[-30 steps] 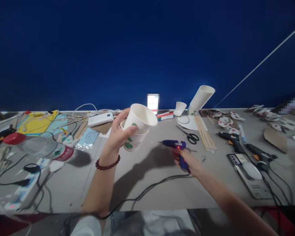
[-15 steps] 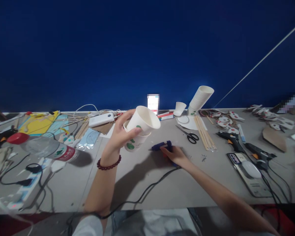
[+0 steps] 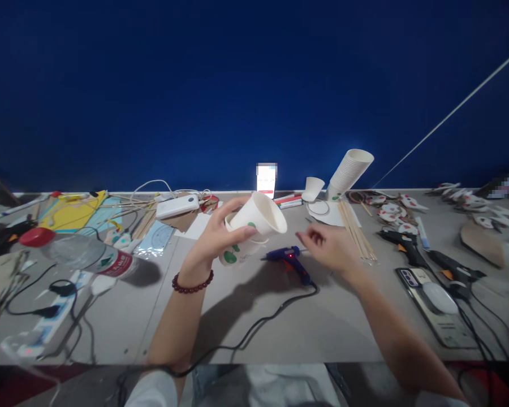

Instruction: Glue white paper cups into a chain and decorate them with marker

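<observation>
Cups (image 3: pixel 261 215), two together and tilted, are grasped by the left hand's (image 3: pixel 216 240) fingers above the table (image 3: pixel 322 333). Right hand's (image 3: pixel 331 247) fingers curl beside the glue gun (image 3: pixel 290 257), contents unclear, partly blocking the sticks (image 3: pixel 351 220); a cord (image 3: pixel 261 322) crosses in front, and a bottle (image 3: pixel 87 254) is leftward.
</observation>
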The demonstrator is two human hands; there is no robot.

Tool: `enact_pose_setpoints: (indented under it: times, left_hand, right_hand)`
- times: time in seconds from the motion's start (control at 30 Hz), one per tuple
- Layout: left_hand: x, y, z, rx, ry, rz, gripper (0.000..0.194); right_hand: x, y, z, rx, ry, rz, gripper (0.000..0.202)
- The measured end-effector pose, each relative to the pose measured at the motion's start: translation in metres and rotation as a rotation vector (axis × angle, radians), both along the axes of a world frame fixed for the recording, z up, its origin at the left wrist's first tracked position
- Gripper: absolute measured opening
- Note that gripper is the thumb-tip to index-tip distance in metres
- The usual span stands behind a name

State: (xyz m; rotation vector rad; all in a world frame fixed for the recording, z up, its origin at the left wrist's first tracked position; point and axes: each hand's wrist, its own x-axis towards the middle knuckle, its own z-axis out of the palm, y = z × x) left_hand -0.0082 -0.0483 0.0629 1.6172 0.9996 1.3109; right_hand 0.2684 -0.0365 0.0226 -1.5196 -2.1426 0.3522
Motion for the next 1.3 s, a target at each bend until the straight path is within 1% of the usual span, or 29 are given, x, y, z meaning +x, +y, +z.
enact_pose_setpoints:
  times: [0.07, 0.1, 0.13, 0.17, 0.23, 0.3, 0.4, 0.47, 0.53, 0.67, 0.77, 0.9, 1.07, 1.17, 1.3]
  left_hand:
    - [0.002, 0.001, 0.000, -0.010, 0.015, -0.023, 0.050]
    - [0.003, 0.002, 0.000, -0.016, 0.022, -0.031, 0.050]
    - [0.004, 0.003, 0.000, -0.024, 0.027, -0.038, 0.052]
    - [0.005, 0.003, 0.000, -0.035, 0.028, -0.044, 0.053]
    - [0.006, 0.004, -0.001, -0.071, 0.017, -0.066, 0.055]
    - [0.008, 0.004, -0.002, -0.114, -0.002, -0.101, 0.056]
    - [0.011, 0.003, -0.003, -0.171, -0.015, -0.149, 0.053]
    - [0.013, 0.003, -0.004, -0.192, -0.005, -0.188, 0.051]
    - [0.014, 0.004, -0.005, -0.216, -0.012, -0.218, 0.052]
    - [0.016, 0.006, -0.006, -0.288, -0.054, -0.228, 0.057]
    - [0.018, 0.007, -0.007, -0.298, -0.090, -0.243, 0.058]
    - [0.020, 0.008, -0.008, -0.329, -0.160, -0.255, 0.060]
    - [0.019, 0.008, -0.009, -0.357, -0.197, -0.264, 0.062]
    - [0.018, 0.008, -0.008, -0.343, -0.185, -0.263, 0.062]
    - [0.022, 0.006, -0.004, -0.294, -0.184, -0.267, 0.058]
  right_hand:
    - [0.003, -0.005, 0.029, 0.189, 0.304, 0.146, 0.023]
    - [0.002, -0.007, 0.042, 0.245, 0.412, 0.244, 0.021]
    - [-0.001, -0.010, 0.051, 0.248, 0.465, 0.349, 0.024]
    - [-0.005, -0.012, 0.058, 0.209, 0.470, 0.435, 0.030]
    - [-0.016, -0.012, 0.063, 0.119, 0.436, 0.531, 0.038]
    - [-0.025, -0.007, 0.060, 0.058, 0.389, 0.592, 0.039]
    - [-0.032, 0.001, 0.053, -0.012, 0.305, 0.657, 0.028]
    - [-0.033, 0.004, 0.051, -0.044, 0.274, 0.688, 0.024]
    - [-0.033, 0.004, 0.051, -0.064, 0.261, 0.693, 0.020]
    - [-0.034, 0.002, 0.048, -0.106, 0.229, 0.661, 0.010]
    - [-0.033, 0.001, 0.044, -0.098, 0.219, 0.649, 0.006]
    - [-0.032, 0.002, 0.041, -0.056, 0.226, 0.632, 0.008]
    - [-0.034, 0.004, 0.039, -0.019, 0.258, 0.654, 0.011]
    - [-0.034, 0.005, 0.036, -0.005, 0.266, 0.666, 0.010]
    - [-0.034, 0.006, 0.033, -0.015, 0.288, 0.679, 0.008]
